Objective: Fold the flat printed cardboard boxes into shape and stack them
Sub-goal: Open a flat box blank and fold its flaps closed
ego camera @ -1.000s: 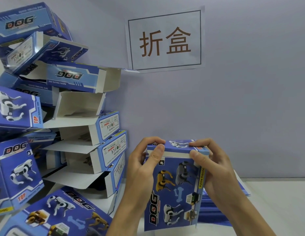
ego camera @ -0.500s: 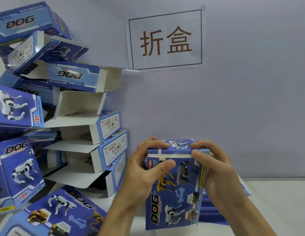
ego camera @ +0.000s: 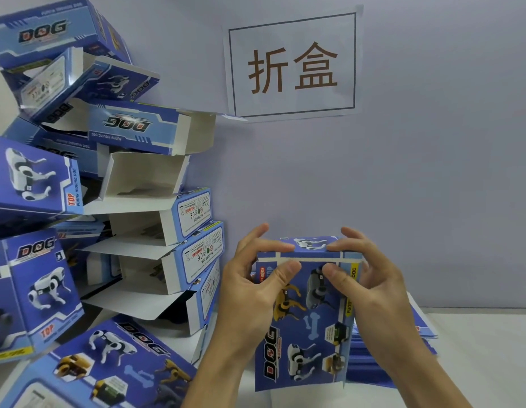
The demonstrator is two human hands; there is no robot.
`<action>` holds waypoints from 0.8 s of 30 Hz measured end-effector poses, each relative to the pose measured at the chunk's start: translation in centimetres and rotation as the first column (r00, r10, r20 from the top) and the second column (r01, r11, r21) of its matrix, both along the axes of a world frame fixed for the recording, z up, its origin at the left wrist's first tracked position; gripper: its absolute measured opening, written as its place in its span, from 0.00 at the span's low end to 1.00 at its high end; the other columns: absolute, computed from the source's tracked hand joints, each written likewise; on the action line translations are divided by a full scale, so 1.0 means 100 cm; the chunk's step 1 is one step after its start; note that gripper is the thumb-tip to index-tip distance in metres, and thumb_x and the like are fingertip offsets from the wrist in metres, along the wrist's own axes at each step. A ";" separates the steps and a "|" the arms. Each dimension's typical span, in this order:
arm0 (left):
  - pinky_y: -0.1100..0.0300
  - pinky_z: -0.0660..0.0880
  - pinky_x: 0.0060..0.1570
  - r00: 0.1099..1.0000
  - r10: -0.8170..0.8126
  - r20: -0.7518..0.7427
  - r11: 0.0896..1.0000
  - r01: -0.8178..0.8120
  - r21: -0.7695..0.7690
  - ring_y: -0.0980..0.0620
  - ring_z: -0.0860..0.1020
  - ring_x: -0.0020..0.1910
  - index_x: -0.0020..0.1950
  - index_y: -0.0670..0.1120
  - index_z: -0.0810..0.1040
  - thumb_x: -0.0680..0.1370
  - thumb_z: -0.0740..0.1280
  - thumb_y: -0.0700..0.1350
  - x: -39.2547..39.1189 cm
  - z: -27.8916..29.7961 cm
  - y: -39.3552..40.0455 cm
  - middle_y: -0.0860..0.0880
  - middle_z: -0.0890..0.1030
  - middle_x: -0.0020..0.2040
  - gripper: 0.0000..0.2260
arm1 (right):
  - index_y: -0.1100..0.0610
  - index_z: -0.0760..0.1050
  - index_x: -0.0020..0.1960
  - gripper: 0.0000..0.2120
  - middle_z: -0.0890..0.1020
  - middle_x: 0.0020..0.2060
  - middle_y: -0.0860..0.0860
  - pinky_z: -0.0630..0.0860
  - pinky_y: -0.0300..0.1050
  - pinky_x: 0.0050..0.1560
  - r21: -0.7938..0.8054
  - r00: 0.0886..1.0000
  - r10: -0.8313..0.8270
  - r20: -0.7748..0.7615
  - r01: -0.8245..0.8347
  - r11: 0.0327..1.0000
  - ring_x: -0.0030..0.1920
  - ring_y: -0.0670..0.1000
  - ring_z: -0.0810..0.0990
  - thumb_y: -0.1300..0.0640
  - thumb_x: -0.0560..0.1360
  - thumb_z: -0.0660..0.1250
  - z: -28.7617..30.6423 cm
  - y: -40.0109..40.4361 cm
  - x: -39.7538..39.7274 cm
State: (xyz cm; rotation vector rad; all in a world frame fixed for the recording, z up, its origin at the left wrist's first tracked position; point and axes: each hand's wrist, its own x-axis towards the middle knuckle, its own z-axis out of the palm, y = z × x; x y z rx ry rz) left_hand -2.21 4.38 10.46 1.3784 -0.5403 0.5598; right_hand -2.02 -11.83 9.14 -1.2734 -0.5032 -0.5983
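box top pinched shut

the box (ego camera: 309,319) stands upright between both hands. left hand (ego camera: 250,293) and right hand (ego camera: 373,293) pinch its top flap, thumbs in front. flat boxes (ego camera: 385,357) lie behind; a pile (ego camera: 132,231) rises left.

White counter (ego camera: 476,363): folded-box pile (ego camera: 114,260) at L, flat blanks stack (ego camera: 420,328) behind R hand, both resting directly.

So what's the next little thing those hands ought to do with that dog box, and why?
Probably press the top flap fully down and tuck it in. Both the left hand and right hand pinch the upright dog box at its top edge, where a pale seam shows the flap not yet seated.
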 end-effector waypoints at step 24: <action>0.49 0.84 0.41 0.993 0.120 0.008 0.993 -0.120 0.000 0.45 0.85 0.47 0.52 0.59 0.82 0.67 0.75 0.55 0.002 0.008 0.012 0.46 0.84 0.54 0.15 | 0.39 0.76 0.59 0.20 0.78 0.62 0.42 0.75 0.52 0.63 -0.104 0.953 -0.300 0.041 0.302 0.947 0.65 0.42 0.74 0.44 0.68 0.72 0.008 0.017 -0.011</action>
